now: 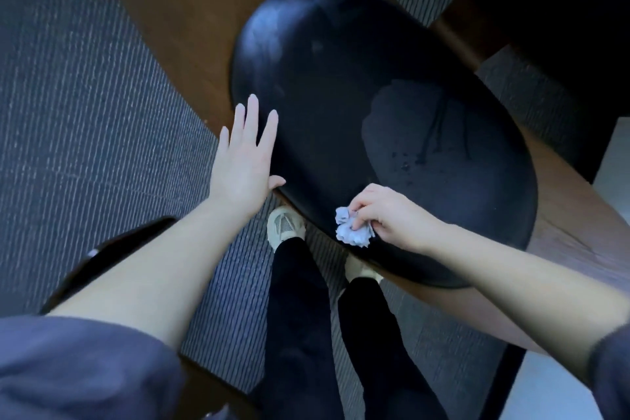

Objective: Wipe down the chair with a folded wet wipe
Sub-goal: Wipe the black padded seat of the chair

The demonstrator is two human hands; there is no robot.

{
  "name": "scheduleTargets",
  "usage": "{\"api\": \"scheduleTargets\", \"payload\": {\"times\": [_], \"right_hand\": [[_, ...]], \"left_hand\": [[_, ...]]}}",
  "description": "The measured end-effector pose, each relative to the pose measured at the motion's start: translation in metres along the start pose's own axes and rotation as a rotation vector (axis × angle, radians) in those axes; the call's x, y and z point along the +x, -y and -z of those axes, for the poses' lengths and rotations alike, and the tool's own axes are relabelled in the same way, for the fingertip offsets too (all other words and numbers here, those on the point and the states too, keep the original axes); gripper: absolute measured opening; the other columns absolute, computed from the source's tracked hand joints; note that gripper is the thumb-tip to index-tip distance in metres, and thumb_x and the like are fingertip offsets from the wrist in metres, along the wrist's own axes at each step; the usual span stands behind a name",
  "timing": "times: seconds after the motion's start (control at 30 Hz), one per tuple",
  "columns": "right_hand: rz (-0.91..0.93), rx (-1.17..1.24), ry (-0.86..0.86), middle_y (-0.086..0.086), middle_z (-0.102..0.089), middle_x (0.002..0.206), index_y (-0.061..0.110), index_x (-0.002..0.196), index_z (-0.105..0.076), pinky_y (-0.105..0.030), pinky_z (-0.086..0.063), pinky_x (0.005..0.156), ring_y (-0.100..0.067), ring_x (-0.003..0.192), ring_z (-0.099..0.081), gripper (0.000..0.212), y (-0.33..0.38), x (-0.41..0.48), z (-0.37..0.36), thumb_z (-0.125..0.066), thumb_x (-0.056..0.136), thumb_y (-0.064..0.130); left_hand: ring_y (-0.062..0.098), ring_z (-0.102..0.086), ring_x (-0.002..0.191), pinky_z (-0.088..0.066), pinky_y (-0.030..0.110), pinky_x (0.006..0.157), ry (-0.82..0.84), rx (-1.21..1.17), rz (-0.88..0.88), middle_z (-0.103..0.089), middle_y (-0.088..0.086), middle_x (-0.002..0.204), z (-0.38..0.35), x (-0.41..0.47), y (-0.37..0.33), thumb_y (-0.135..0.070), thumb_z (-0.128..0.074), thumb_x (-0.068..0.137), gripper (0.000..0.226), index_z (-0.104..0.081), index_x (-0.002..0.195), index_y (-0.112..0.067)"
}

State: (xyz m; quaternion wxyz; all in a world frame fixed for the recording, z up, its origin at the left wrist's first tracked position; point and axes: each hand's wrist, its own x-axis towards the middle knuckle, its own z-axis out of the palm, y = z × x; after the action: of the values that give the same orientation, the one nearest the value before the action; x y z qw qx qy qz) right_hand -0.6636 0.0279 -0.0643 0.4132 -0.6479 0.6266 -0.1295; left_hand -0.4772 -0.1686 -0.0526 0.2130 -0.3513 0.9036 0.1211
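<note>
A glossy black oval chair seat [341, 106] fills the middle of the view. A damp patch with drips shows on its right half [422, 140]. My right hand [388, 215] pinches a bunched pale wet wipe [351, 230] against the seat's near edge. My left hand [243, 155] lies flat with straight spread fingers at the seat's left edge, thumb touching the rim.
Grey striped carpet [85, 106] covers the floor, with a curved brown wooden strip [177, 10] running beside the chair. A dark piece of furniture [552, 10] stands at the upper right. My legs and pale shoes [284, 227] are directly below the seat's near edge.
</note>
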Motion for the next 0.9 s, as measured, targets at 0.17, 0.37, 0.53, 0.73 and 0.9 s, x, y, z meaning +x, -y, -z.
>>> {"api": "scheduleTargets", "payload": {"times": [0.17, 0.37, 0.53, 0.73, 0.9], "right_hand": [[0.082, -0.067, -0.307, -0.005, -0.067, 0.095, 0.011, 0.083, -0.075, -0.043, -0.05, 0.068, -0.033, 0.083, -0.057, 0.036, 0.028, 0.086, 0.004, -0.039, 0.081, 0.011], [0.153, -0.191, 0.052, -0.009, -0.065, 0.104, 0.01, 0.096, -0.075, -0.028, -0.028, 0.086, -0.027, 0.102, -0.051, 0.027, 0.017, 0.038, -0.038, -0.052, 0.086, 0.001], [0.422, -0.3, 0.119, 0.008, -0.069, 0.093, 0.019, 0.074, -0.071, -0.029, -0.033, 0.071, -0.018, 0.09, -0.048, 0.02, 0.002, 0.0, -0.031, -0.055, 0.082, 0.011], [0.476, -0.487, -0.155, 0.005, -0.068, 0.078, 0.018, 0.066, -0.071, -0.029, -0.028, 0.057, -0.027, 0.074, -0.061, 0.013, 0.043, 0.105, -0.051, -0.061, 0.074, 0.018], [0.476, -0.339, 0.046, 0.009, -0.069, 0.102, 0.02, 0.079, -0.074, -0.033, -0.042, 0.066, -0.018, 0.088, -0.055, 0.024, 0.01, 0.036, -0.053, -0.052, 0.088, 0.016]], "left_hand": [[0.027, -0.012, 0.15, -0.025, 0.053, 0.115, -0.082, -0.012, -0.09, -0.003, 0.009, 0.164, -0.017, -0.006, 0.021, -0.032, -0.079, 0.078, 0.1, -0.018, 0.156, -0.02], [0.028, -0.016, 0.15, -0.024, 0.057, 0.114, -0.141, 0.004, -0.156, -0.009, 0.01, 0.164, -0.026, -0.009, 0.034, -0.025, -0.08, 0.076, 0.096, -0.024, 0.154, -0.017], [0.028, -0.012, 0.15, -0.023, 0.057, 0.114, -0.149, -0.125, -0.037, -0.001, 0.006, 0.165, -0.044, -0.021, 0.019, -0.024, -0.073, 0.085, 0.092, -0.016, 0.156, -0.02], [0.024, -0.023, 0.147, -0.024, 0.055, 0.114, -0.146, -0.187, -0.048, -0.002, -0.002, 0.165, -0.058, -0.036, 0.027, -0.017, -0.062, 0.094, 0.076, -0.018, 0.156, -0.024], [0.025, -0.026, 0.146, -0.026, 0.057, 0.113, -0.145, -0.186, -0.079, -0.006, -0.001, 0.165, -0.054, -0.035, 0.033, -0.019, -0.059, 0.095, 0.071, -0.021, 0.155, -0.023]]}}
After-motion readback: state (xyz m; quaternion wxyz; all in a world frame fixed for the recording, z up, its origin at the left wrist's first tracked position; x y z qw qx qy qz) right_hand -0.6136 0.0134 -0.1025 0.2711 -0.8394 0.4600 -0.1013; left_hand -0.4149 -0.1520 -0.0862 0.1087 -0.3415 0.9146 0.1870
